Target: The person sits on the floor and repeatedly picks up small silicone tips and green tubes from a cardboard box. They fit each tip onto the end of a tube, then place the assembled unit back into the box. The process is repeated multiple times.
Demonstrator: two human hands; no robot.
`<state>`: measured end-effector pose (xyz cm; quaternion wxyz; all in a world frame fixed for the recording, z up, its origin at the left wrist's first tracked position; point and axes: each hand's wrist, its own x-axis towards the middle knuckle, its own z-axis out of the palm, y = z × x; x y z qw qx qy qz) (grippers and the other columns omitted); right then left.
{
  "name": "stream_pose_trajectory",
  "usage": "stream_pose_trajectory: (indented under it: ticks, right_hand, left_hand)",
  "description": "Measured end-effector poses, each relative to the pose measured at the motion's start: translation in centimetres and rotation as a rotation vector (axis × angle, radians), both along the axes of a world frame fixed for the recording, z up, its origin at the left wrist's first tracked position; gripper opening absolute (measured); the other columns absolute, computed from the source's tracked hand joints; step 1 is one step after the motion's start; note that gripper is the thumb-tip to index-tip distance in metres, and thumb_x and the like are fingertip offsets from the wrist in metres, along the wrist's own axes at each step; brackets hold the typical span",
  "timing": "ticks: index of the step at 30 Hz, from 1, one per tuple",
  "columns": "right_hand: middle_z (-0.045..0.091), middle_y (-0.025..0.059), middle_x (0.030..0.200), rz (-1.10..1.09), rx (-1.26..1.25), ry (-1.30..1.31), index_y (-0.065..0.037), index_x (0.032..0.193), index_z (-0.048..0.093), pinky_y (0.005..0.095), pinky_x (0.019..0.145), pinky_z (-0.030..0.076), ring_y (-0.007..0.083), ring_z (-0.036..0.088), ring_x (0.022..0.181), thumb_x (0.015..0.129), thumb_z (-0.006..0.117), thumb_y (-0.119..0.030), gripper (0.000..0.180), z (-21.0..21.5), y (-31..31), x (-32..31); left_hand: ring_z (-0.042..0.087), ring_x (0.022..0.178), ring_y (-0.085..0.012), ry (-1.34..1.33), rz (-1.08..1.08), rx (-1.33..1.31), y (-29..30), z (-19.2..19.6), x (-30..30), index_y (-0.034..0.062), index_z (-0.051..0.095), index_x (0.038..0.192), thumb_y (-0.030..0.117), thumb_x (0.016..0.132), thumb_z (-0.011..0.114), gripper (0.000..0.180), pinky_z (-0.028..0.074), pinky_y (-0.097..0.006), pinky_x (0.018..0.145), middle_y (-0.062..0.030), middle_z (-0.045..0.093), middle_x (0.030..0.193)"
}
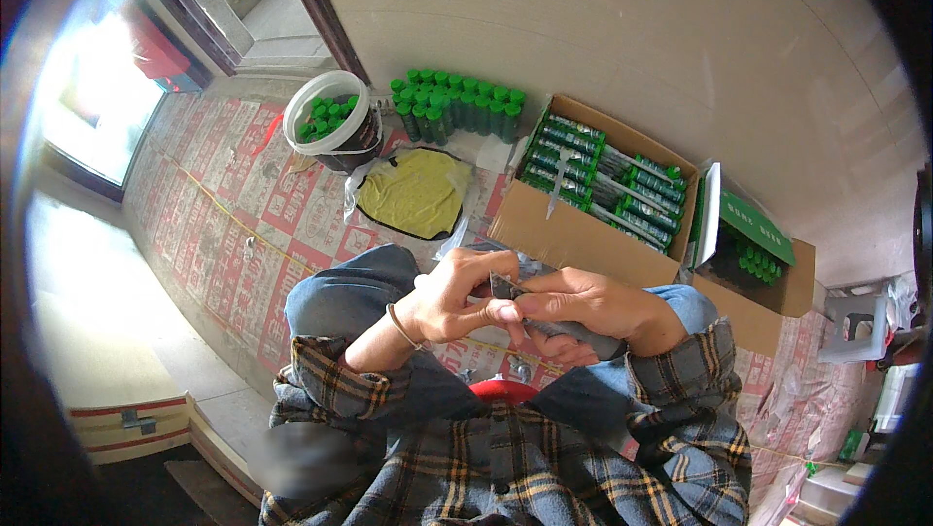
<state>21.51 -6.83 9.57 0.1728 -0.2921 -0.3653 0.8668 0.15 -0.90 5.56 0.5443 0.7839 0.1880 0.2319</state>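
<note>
Both hands meet above my lap, working on one dark grey piece [504, 287] with a flat, square-looking end. My left hand [455, 295] pinches it near that end, thumb and fingers pressed together. From the other side my right hand [598, 304] closes round it, thumb on top. A longer dark grey part [595, 339] shows under the right fingers; whether it belongs to the same piece I cannot tell. My fingers hide most of what they hold, so its kind stays unclear.
Ahead stands a cardboard box [583, 245] of green-capped tubes, with a smaller open box [799, 278] to its right. Several green-capped bottles [457, 103] line the wall. A white-rimmed bucket [356, 150] holds more. A yellow pad [416, 192] lies on printed floor covering [282, 200].
</note>
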Motion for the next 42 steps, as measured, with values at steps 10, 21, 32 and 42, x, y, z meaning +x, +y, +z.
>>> stream_pose_trajectory:
  ticks: [10, 21, 32, 42]
  right_hand:
    - [0.041, 0.0009, 0.058, 0.011, -0.112, -0.085, 0.000, 0.093, 0.056, 0.0245, 0.038, 0.029, 0.0088, 0.037, 0.044, 0.099, 0.050, -0.035, 0.037, 0.1, -0.2, -0.2]
    - [0.039, -0.0015, 0.058, -0.036, -0.155, -0.041, -0.004, 0.090, 0.053, 0.0230, 0.037, 0.030, 0.0075, 0.037, 0.043, 0.097, 0.054, -0.038, 0.035, -0.4, -0.4, -0.1]
    - [0.039, -0.0017, 0.056, -0.390, -0.093, 0.051, -0.006, 0.089, 0.051, 0.0236, 0.035, 0.029, 0.0068, 0.035, 0.040, 0.098, 0.049, -0.035, 0.030, 0.6, 1.2, 2.1]
    - [0.041, -0.0019, 0.059, -0.457, 0.040, -0.105, -0.005, 0.091, 0.053, 0.0223, 0.038, 0.032, 0.0065, 0.038, 0.041, 0.095, 0.060, -0.029, 0.025, 0.2, 0.8, 0.4]
  left_hand:
    - [0.056, 0.059, -0.0319, 0.025, -0.130, 0.030, 0.4, -0.4, -0.4, 0.0007, 0.055, 0.079, 0.056, 0.087, 0.059, 0.056, 0.040, -0.037, 0.054, -0.0132, 0.054, 0.065]
    - [0.048, 0.054, -0.0288, -0.118, 0.005, 0.221, -0.7, -0.4, -0.5, 0.0005, 0.054, 0.080, 0.042, 0.089, 0.063, 0.044, 0.036, -0.037, 0.052, -0.0110, 0.051, 0.064]
    - [0.034, 0.060, -0.0093, -0.199, -0.022, -0.259, 0.1, -0.6, -0.4, 0.0025, 0.050, 0.080, 0.029, 0.092, 0.053, 0.029, 0.028, -0.028, 0.053, 0.0004, 0.039, 0.066]
    - [0.037, 0.062, -0.0106, -0.277, -0.013, -0.317, -0.1, -0.6, -0.5, 0.0017, 0.051, 0.075, 0.038, 0.094, 0.047, 0.041, 0.029, -0.027, 0.056, -0.0001, 0.042, 0.067]
